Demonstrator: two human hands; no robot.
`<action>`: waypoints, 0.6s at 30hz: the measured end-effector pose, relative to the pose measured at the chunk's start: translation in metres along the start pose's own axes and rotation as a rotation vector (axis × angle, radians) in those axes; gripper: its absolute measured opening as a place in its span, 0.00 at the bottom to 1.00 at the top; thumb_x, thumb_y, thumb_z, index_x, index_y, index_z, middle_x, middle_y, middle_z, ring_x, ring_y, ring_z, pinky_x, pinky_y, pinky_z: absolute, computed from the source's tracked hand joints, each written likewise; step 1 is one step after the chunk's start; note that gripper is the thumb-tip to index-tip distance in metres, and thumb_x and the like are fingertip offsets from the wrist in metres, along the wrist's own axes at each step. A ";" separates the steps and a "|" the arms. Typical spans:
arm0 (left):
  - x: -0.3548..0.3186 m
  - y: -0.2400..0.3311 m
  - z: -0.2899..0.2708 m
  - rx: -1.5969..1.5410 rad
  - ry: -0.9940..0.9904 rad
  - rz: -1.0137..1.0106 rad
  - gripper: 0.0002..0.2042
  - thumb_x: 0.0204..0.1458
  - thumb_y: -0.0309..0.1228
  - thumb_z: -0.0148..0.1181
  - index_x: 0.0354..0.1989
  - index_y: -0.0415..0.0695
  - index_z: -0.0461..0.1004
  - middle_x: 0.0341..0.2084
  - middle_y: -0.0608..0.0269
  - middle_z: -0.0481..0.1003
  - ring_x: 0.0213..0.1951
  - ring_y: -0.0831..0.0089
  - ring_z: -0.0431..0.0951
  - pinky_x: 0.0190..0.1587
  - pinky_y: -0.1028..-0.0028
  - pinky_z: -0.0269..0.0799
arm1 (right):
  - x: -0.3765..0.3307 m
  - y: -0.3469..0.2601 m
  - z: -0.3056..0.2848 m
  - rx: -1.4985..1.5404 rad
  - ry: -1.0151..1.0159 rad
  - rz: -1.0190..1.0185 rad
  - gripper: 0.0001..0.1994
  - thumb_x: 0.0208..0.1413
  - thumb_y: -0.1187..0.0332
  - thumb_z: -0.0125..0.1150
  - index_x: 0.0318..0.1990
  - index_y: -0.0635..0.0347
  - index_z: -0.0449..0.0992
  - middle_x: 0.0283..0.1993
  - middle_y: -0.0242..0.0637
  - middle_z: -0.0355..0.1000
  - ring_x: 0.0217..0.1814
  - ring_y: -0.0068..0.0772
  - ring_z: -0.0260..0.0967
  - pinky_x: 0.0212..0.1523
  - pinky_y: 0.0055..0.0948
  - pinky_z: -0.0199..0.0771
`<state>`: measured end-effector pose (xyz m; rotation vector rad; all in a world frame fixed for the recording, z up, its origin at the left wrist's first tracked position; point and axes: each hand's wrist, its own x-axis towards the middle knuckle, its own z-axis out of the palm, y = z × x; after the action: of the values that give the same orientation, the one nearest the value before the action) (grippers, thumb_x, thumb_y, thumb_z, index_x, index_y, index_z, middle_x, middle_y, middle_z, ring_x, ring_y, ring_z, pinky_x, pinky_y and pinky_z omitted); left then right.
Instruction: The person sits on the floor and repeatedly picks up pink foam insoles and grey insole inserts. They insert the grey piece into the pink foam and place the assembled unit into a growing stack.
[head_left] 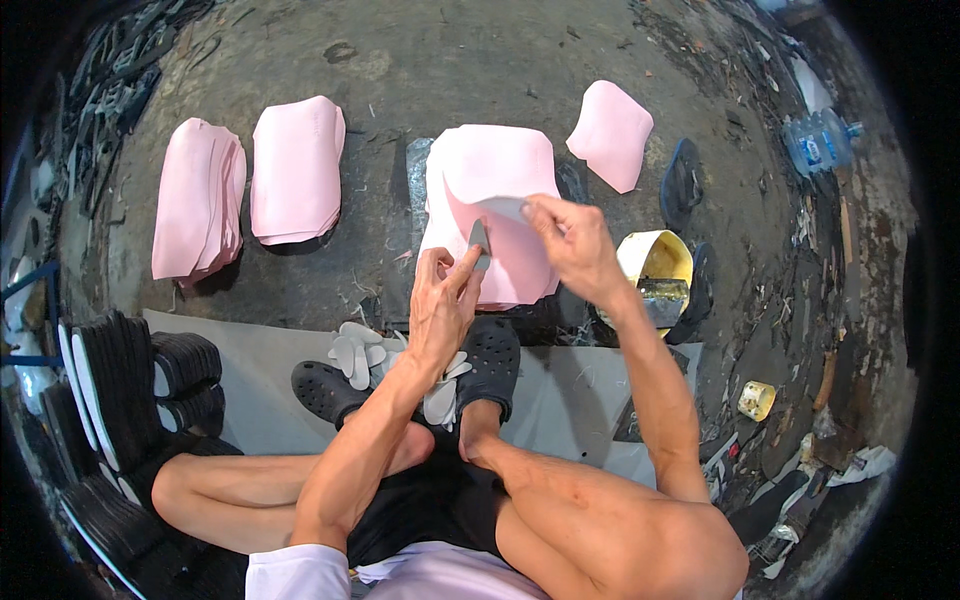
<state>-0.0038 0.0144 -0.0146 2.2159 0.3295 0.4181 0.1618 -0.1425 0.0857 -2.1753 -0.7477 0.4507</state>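
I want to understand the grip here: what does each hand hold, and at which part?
The left hand holds a small grey blade by its lower end. The right hand pinches the lifted edge of the top pink sheet.

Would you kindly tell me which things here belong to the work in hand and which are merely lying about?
In use:
- left hand holding a small grey blade
- right hand lifting the top sheet's corner
- middle stack of pink foam sheets
- small white cut-out pieces

Lying about:
- clear plastic water bottle
- yellow tin
- stacked black soles
- two pink stacks at left
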 end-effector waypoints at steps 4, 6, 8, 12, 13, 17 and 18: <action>-0.001 -0.003 0.002 -0.047 -0.004 -0.011 0.19 0.64 0.25 0.74 0.63 0.41 0.88 0.46 0.48 0.74 0.41 0.57 0.79 0.46 0.59 0.79 | -0.027 0.031 0.055 -0.142 0.048 -0.314 0.12 0.75 0.69 0.64 0.56 0.68 0.87 0.54 0.52 0.86 0.59 0.57 0.82 0.63 0.49 0.82; -0.001 -0.004 0.002 -0.043 0.010 0.003 0.19 0.64 0.25 0.74 0.63 0.41 0.89 0.46 0.47 0.74 0.41 0.57 0.79 0.46 0.59 0.79 | -0.032 0.036 0.066 -0.144 0.094 -0.325 0.12 0.73 0.72 0.65 0.56 0.67 0.87 0.54 0.51 0.86 0.59 0.56 0.82 0.62 0.50 0.82; -0.001 -0.004 0.002 -0.033 0.032 0.023 0.19 0.64 0.25 0.74 0.63 0.41 0.88 0.45 0.48 0.74 0.40 0.57 0.79 0.45 0.60 0.79 | -0.032 0.037 0.067 -0.151 0.104 -0.319 0.11 0.72 0.73 0.65 0.56 0.67 0.87 0.53 0.51 0.86 0.59 0.57 0.81 0.61 0.51 0.82; 0.001 -0.003 0.001 -0.054 0.035 -0.003 0.20 0.64 0.24 0.73 0.65 0.42 0.88 0.44 0.49 0.73 0.39 0.59 0.78 0.43 0.61 0.79 | -0.020 0.019 0.047 -0.123 0.118 -0.235 0.11 0.73 0.73 0.64 0.55 0.68 0.86 0.52 0.52 0.86 0.56 0.60 0.81 0.59 0.52 0.82; 0.002 -0.002 0.001 -0.074 0.018 -0.029 0.20 0.65 0.24 0.73 0.65 0.42 0.88 0.44 0.50 0.73 0.38 0.60 0.78 0.43 0.61 0.79 | -0.020 0.018 0.044 -0.104 0.138 -0.202 0.10 0.73 0.72 0.64 0.54 0.68 0.86 0.51 0.53 0.86 0.55 0.60 0.81 0.58 0.53 0.81; 0.005 -0.001 0.001 -0.080 -0.016 -0.066 0.20 0.65 0.25 0.73 0.65 0.44 0.88 0.43 0.52 0.71 0.37 0.62 0.77 0.41 0.62 0.78 | -0.020 0.019 0.045 -0.092 0.127 -0.194 0.11 0.75 0.71 0.63 0.54 0.69 0.85 0.50 0.55 0.85 0.53 0.62 0.82 0.57 0.53 0.81; 0.004 -0.002 0.001 -0.076 -0.011 -0.058 0.20 0.65 0.25 0.73 0.65 0.44 0.88 0.43 0.52 0.71 0.36 0.62 0.77 0.41 0.62 0.78 | -0.022 0.018 0.046 -0.089 0.131 -0.194 0.11 0.75 0.70 0.63 0.54 0.69 0.85 0.50 0.55 0.85 0.53 0.62 0.82 0.56 0.53 0.81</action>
<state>-0.0002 0.0167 -0.0163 2.1286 0.3648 0.3809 0.1275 -0.1402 0.0442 -2.1637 -0.9103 0.1770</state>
